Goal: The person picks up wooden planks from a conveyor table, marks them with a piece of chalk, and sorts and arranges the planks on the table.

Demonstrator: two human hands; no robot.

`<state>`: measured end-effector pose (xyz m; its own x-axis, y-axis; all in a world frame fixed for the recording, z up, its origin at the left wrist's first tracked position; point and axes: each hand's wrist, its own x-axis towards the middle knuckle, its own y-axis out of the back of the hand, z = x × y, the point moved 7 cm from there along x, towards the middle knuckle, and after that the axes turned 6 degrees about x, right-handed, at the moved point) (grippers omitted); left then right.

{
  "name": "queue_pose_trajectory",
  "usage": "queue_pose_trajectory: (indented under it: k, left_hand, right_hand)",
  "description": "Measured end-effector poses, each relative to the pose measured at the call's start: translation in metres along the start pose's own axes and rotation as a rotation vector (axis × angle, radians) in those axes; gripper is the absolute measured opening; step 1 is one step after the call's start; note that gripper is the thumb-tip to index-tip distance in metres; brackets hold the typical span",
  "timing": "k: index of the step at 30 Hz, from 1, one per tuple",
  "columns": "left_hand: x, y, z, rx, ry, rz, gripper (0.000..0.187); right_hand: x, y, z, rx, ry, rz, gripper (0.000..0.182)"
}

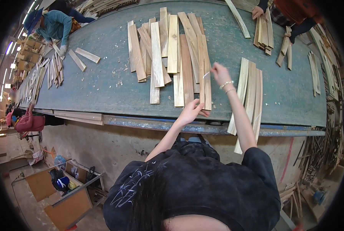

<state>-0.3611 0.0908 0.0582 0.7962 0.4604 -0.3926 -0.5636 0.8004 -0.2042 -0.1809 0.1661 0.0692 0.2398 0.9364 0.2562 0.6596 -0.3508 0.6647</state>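
My left hand (191,112) is closed on the near end of a wooden slat (205,82), which lies along the right side of a loose pile of wooden slats (156,54). Over that slat, my right hand (220,74) pinches a small, thin white stick (206,75) whose exact kind I cannot make out. Its tip points toward the wood. Bracelets circle the right wrist. Beside my right forearm, several pale slats (250,84) lie side by side, their near ends jutting past the table edge.
The large green table (106,92) carries wood chips. At far left, a person in a teal top (58,25) handles slats. At upper right, another person's hand (257,12) rests by a slat bundle (264,32). A pink-sleeved person (29,121) stands left. Below is a wooden cart (66,204).
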Motion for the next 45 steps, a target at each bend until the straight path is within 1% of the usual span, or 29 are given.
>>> queue_pose_trajectory:
  k: [1,2,3,5,6,8,10,11,13,15,16,17,18,19,20,22,23,25,30,32,34,35,36,37,39,41,42,44,45]
  left_hand:
    - [-0.007,0.003,0.003,0.006,-0.001,-0.009,0.025]
    - [-0.016,0.004,0.011,-0.082,-0.013,-0.035,0.026]
    - [-0.020,0.006,0.018,-0.172,-0.030,-0.061,0.027]
    - [-0.023,0.012,0.013,-0.128,-0.037,-0.088,0.028]
    - [-0.023,0.015,0.006,-0.104,-0.031,-0.095,0.028]
    - [-0.023,0.018,0.002,-0.075,-0.024,-0.118,0.029]
    - [-0.028,0.020,0.006,-0.076,-0.121,-0.104,0.026]
    - [-0.031,0.018,0.006,-0.073,-0.120,-0.117,0.026]
    - [-0.040,0.017,0.014,0.030,-0.219,-0.105,0.025]
    - [-0.054,0.016,0.030,0.102,-0.242,-0.118,0.026]
    - [-0.063,0.015,0.044,0.153,-0.268,-0.111,0.027]
    - [-0.070,0.015,0.056,0.205,-0.296,-0.106,0.029]
    - [-0.076,0.015,0.066,0.211,-0.297,-0.118,0.029]
    - [-0.082,0.015,0.077,0.291,-0.339,-0.106,0.029]
    - [-0.086,0.015,0.085,0.369,-0.386,-0.094,0.030]
    - [-0.090,0.016,0.092,0.399,-0.426,-0.106,0.031]
    - [-0.092,0.016,0.096,0.425,-0.460,-0.105,0.031]
    - [-0.095,0.015,0.098,0.423,-0.450,-0.115,0.031]
    - [-0.099,0.017,0.098,0.465,-0.447,-0.112,0.030]
    - [-0.100,0.018,0.097,0.490,-0.489,-0.114,0.031]
    - [-0.102,0.020,0.098,0.510,-0.499,-0.134,0.031]
    - [-0.103,0.020,0.098,0.528,-0.508,-0.146,0.031]
    - [-0.105,0.021,0.099,0.529,-0.507,-0.151,0.031]
    - [-0.107,0.022,0.099,0.496,-0.469,-0.172,0.031]
    - [-0.110,0.024,0.099,0.464,-0.431,-0.192,0.031]
    - [-0.111,0.022,0.091,0.338,-0.316,-0.264,0.030]
    - [-0.109,0.023,0.086,0.339,-0.313,-0.263,0.030]
    - [-0.098,0.022,0.049,0.207,-0.090,-0.378,0.028]
    - [-0.092,0.024,0.035,0.211,-0.081,-0.379,0.028]
  right_hand:
    - [0.000,0.008,0.024,-0.065,-0.114,0.067,0.014]
    - [-0.005,0.017,0.051,0.040,-0.176,0.181,0.016]
    - [-0.016,0.030,0.054,0.054,-0.297,0.286,0.020]
    - [-0.038,0.024,0.073,0.380,-0.507,0.229,0.023]
    - [-0.050,0.022,0.062,0.376,-0.515,0.237,0.023]
    - [-0.077,0.004,0.028,0.783,-0.748,0.204,0.023]
    - [-0.098,-0.017,-0.024,1.122,-0.898,0.155,0.023]
    - [-0.104,-0.030,-0.040,1.291,-0.880,0.136,0.023]
    - [-0.112,-0.036,-0.064,1.340,-0.862,0.154,0.021]
    - [-0.113,-0.015,-0.100,1.456,-0.666,0.369,0.019]
    - [-0.114,-0.009,-0.109,1.489,-0.589,0.406,0.018]
    - [-0.116,-0.004,-0.120,1.491,-0.585,0.419,0.018]
    - [-0.116,0.005,-0.133,1.493,-0.520,0.429,0.019]
    - [-0.117,0.013,-0.144,1.493,-0.456,0.439,0.019]
    - [-0.120,0.018,-0.150,1.490,-0.450,0.451,0.019]
    - [-0.120,0.030,-0.164,1.398,-0.347,0.429,0.021]
    - [-0.121,0.034,-0.167,1.394,-0.343,0.437,0.021]
    - [-0.122,0.042,-0.173,1.363,-0.299,0.477,0.023]
    - [-0.128,0.053,-0.186,1.265,-0.301,0.538,0.022]
    - [-0.131,0.054,-0.187,1.234,-0.300,0.556,0.022]
    - [-0.138,0.060,-0.181,1.132,-0.362,0.726,0.025]
    - [-0.141,0.061,-0.176,1.132,-0.364,0.733,0.025]
    - [-0.148,0.065,-0.167,1.078,-0.396,0.791,0.025]
    - [-0.152,0.068,-0.160,1.024,-0.428,0.847,0.024]
    - [-0.152,0.070,-0.156,1.060,-0.412,0.868,0.020]
    - [-0.151,0.066,-0.150,0.904,-0.431,0.756,0.016]
    - [-0.150,0.061,-0.146,0.831,-0.442,0.724,0.011]
    - [-0.150,0.044,-0.132,0.763,-0.467,0.685,0.009]
    - [-0.151,0.032,-0.123,0.695,-0.490,0.648,0.008]
